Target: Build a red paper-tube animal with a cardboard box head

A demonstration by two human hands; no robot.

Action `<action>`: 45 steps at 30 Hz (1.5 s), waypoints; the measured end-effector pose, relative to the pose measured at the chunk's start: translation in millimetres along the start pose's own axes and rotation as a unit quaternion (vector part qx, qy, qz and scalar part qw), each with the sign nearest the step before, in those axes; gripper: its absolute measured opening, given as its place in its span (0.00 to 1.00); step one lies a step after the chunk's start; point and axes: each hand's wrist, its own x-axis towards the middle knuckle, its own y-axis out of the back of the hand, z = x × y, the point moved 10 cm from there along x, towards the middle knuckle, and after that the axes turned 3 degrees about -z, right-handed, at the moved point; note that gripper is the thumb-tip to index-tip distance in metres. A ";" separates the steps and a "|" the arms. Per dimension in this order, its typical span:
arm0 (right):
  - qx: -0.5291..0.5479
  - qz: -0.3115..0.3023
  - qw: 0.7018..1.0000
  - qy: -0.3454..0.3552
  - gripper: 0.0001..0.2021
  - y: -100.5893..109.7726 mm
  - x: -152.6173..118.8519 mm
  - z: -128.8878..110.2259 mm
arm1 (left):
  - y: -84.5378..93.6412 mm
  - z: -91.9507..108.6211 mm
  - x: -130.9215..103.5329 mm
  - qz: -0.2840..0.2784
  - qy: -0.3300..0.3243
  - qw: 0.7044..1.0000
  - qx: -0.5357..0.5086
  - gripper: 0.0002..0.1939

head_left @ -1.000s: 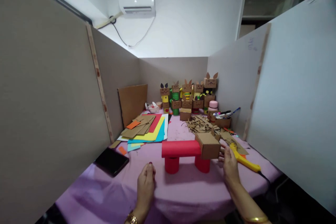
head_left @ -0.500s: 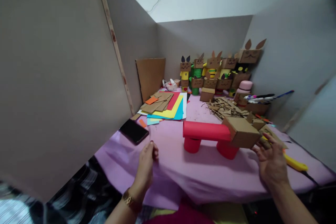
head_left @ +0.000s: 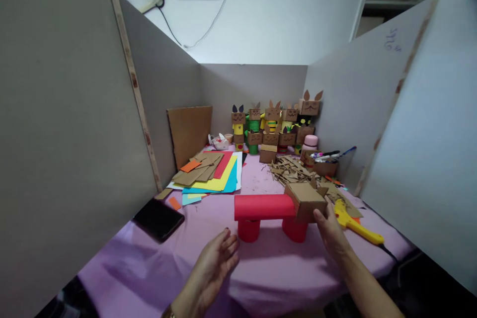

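A red paper figure stands on the cloth in front of me, made of a lying red tube (head_left: 263, 207) on two short red tube legs (head_left: 249, 230). At its right end sits a brown cardboard box (head_left: 305, 198). My right hand (head_left: 331, 231) is at the box's right side, its thumb on the near face and the other fingers partly hidden behind. Left of the figure, my left hand (head_left: 219, 256) is open and empty, palm turned toward the red legs, fingers stretched out.
A black phone (head_left: 159, 219) lies at left, below stacked coloured paper (head_left: 233, 176) and cardboard pieces (head_left: 199, 169). A yellow glue gun (head_left: 357, 226) rests at right, near cardboard scraps (head_left: 288, 170) and a pen box (head_left: 324, 166). Cardboard animal figures (head_left: 272, 126) line the back; partitions enclose the table.
My right hand has turned and closed in on the cardboard box. My left hand has opened its curled fingers and come nearer the red figure. The view has tilted up.
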 end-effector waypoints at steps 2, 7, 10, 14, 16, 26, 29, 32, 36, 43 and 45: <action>0.005 -0.007 1.000 0.004 0.47 -2.9 3.7 2.2 | -3.0 0.6 1.3 -0.003 0.004 1.000 0.001 0.10; 0.011 -0.024 0.999 0.022 0.43 -8.4 7.5 -0.6 | -7.8 2.3 3.3 -0.004 0.007 1.000 0.010 0.10; 0.012 -0.031 0.999 0.031 0.41 -13.3 6.8 -5.1 | -8.5 3.3 4.4 0.004 0.003 1.000 0.015 0.09; 0.015 -0.031 0.999 0.039 0.39 -17.4 7.0 -9.2 | -4.2 4.1 6.0 0.024 -0.005 0.999 0.029 0.09; 0.018 -0.028 0.999 0.041 0.40 -18.1 7.9 -9.8 | -1.2 5.1 8.0 0.030 -0.018 0.999 0.039 0.09; 0.044 -0.031 0.998 0.040 0.44 -17.8 6.7 -8.3 | 0.7 33.8 35.9 -0.003 -0.245 0.960 0.135 0.41; 0.050 -0.026 0.997 0.045 0.45 -14.2 6.7 -9.8 | 2.1 45.1 37.1 -0.007 -0.308 0.931 0.196 0.43; 0.057 -0.029 0.997 0.050 0.47 -14.5 9.2 -12.4 | 3.7 49.8 36.6 -0.006 -0.334 0.916 0.221 0.43; 0.070 -0.036 0.995 0.057 0.49 -18.8 10.1 -23.0 | -1.5 47.8 37.1 -0.013 -0.324 0.915 0.239 0.42; 0.053 -0.112 0.992 0.011 0.52 -32.1 6.8 -26.8 | -42.8 48.5 42.3 -0.093 -0.385 0.865 0.309 0.46; 0.058 -0.080 0.995 0.032 0.52 -23.2 6.2 -27.3 | -41.5 44.0 47.0 -0.081 -0.380 0.867 0.313 0.50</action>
